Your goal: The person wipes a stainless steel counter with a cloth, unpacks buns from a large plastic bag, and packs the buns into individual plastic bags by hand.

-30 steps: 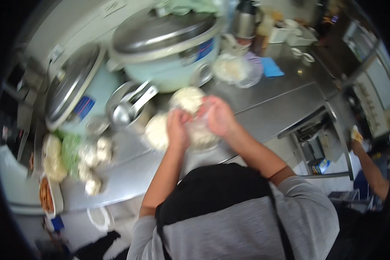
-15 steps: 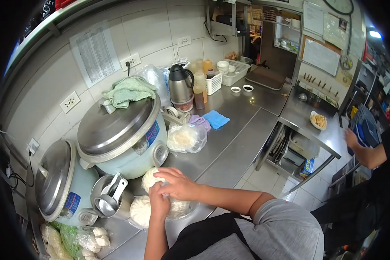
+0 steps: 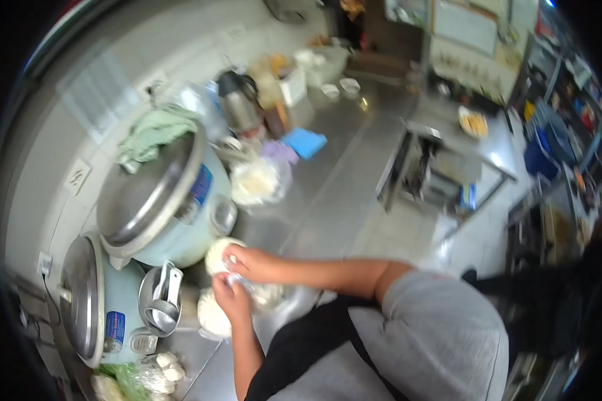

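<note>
In the head view, my right hand (image 3: 247,262) is closed in a pinch at the upper white, rounded bundle (image 3: 218,256). My left hand (image 3: 233,299) is closed just below it, with thumb and fingers pressed together. Between the two hands is a bit of clear plastic, which looks like the gathered neck of a plastic bag. Another white bundle (image 3: 212,314) lies beside my left hand, and a third clear-wrapped one (image 3: 266,294) is partly hidden behind my wrists. Motion blur hides whether the white contents are rice or dough.
Two large rice cookers (image 3: 204,227) stand on the left, with a metal pot (image 3: 155,314) holding scoops in front. A bag of white contents (image 3: 255,182), blue cloth (image 3: 304,142) and thermos (image 3: 237,103) are farther back. Bagged vegetables (image 3: 160,374) lie at the near left.
The view has swung and blurred. My hands have drawn slightly apart, with the plastic showing between them. The other person's bare arm at the right is out of sight.
</note>
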